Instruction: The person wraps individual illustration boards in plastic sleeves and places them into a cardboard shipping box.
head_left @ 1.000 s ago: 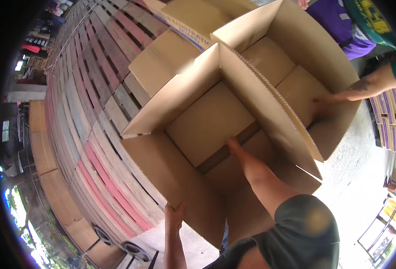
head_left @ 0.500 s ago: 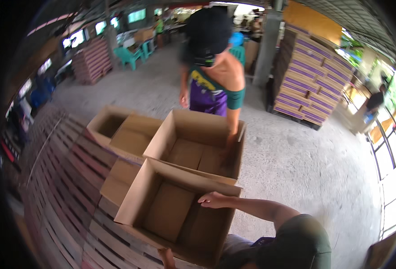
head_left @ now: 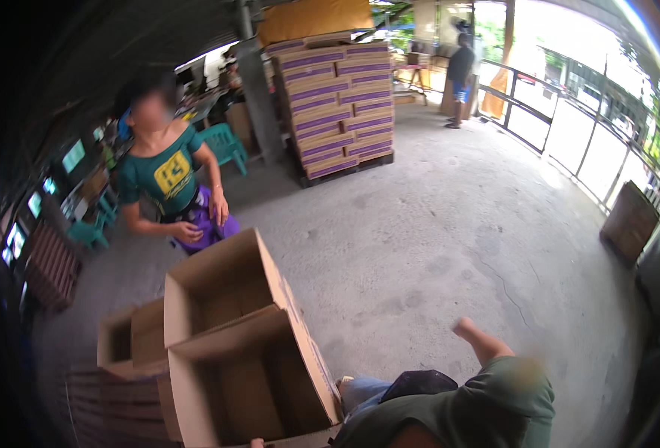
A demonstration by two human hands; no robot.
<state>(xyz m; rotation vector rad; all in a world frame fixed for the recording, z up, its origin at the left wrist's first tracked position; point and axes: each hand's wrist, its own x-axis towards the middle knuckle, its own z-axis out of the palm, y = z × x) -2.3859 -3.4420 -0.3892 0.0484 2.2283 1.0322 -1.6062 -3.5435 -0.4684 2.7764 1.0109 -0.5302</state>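
An open cardboard box [head_left: 251,396] stands nearest me, with bare brown walls and floor inside. At its near rim only a bit of my left hand [head_left: 257,443] shows; most of it is below the picture, so its grip is hidden. My right hand [head_left: 464,326] hangs in the air over the concrete floor, right of the box and apart from it. It looks small and smeared, and I see nothing held in it. Behind the near box, a second open cardboard box [head_left: 221,295] stands against it.
Smaller cartons [head_left: 147,336] sit left of the boxes, by a slatted wooden pallet [head_left: 113,411]. Beyond the boxes stands a co-worker [head_left: 169,175], hands at the waist. A tall stack of purple-striped cartons [head_left: 337,112] is at the back. Another person [head_left: 460,75] stands near the railing [head_left: 554,127].
The view has swung right. My right hand has left the inside of the near box and moved out over the floor. The co-worker has straightened up and drawn an arm out of the second box.
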